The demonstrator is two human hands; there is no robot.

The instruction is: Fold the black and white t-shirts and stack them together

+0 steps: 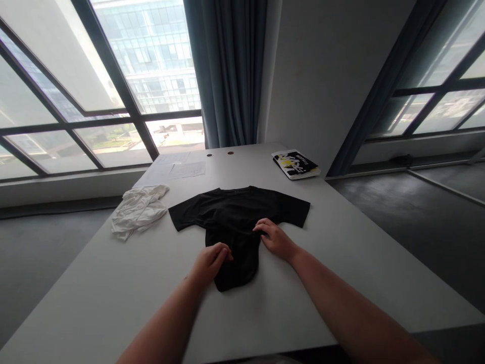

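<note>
A black T-shirt [237,215] lies on the white table [341,263], sleeves spread to both sides, its lower part bunched toward me. My left hand [209,262] rests on the bunched lower part at its left edge, fingers curled onto the cloth. My right hand [275,238] lies on the shirt's right side near the waist, fingers bent and pinching the fabric.
A crumpled white garment [138,210] lies left of the shirt. Sheets of paper [178,169] sit at the far left of the table, a book with a black and yellow cover [296,164] at the far right. Windows and a curtain [231,71] stand behind.
</note>
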